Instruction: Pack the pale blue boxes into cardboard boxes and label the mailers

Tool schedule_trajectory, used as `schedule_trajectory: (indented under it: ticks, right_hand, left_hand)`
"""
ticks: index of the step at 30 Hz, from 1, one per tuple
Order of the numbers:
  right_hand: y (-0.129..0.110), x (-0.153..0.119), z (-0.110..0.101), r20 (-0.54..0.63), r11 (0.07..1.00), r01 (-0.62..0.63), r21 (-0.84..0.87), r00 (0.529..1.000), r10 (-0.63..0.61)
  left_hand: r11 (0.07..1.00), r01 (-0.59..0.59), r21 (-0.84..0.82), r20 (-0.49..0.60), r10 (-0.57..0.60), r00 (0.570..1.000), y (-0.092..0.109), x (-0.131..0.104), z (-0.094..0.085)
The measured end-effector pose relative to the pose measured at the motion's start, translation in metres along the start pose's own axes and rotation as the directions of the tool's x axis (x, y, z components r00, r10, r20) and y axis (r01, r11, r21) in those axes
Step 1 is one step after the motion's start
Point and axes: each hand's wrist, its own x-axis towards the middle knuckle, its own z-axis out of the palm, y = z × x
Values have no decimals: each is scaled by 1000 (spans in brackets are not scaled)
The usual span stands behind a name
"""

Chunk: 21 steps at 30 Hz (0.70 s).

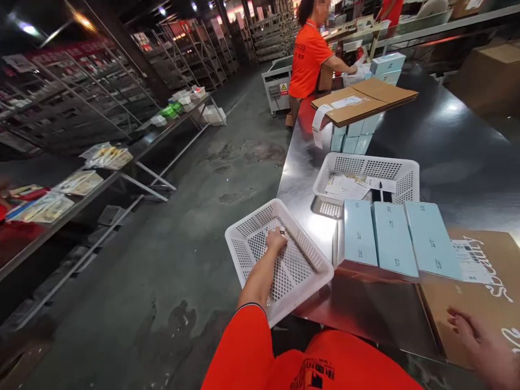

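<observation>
My left hand point(277, 240) reaches into a white plastic basket point(303, 241). Its fingers are curled, and what they hold, if anything, is too small to make out. The basket sits at a slant over the table's left edge, with mostly bare mesh showing inside. At the lower right, my right hand point(471, 333) is beside a flat brown cardboard box point(447, 309) with white lettering, its fingers stretched out and holding nothing. Whether it touches the cardboard I cannot tell. Between my hands, several light blue boxes point(394, 238) stand in a row.
A second white basket point(377, 162) holds papers and a pen. Behind it, flattened cardboard point(365, 100) lies on more light blue boxes. A co-worker in an orange shirt point(306, 59) stands at the table's far end. On the left runs a long metal bench point(142, 146) carrying packets.
</observation>
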Motion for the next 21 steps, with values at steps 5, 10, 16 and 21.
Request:
schedule_trajectory:
  ticks: [5,10,16,21]
  right_hand:
    - [-68,-67,43,248,983,45,176,965,-89]
    - [-97,-70,53,351,973,43,225,928,-122]
    - [-91,14,14,183,861,-193,471,976,119]
    - [-139,48,18,242,835,-35,549,963,-119]
  left_hand:
    - [996,-84,28,-16,84,996,-17,-37,2]
    - [983,-186,-11,-331,172,928,-69,-88,-35]
    - [726,-297,-620,-231,193,954,-33,-141,-38]
    - [606,-130,-785,146,385,911,96,-159,12]
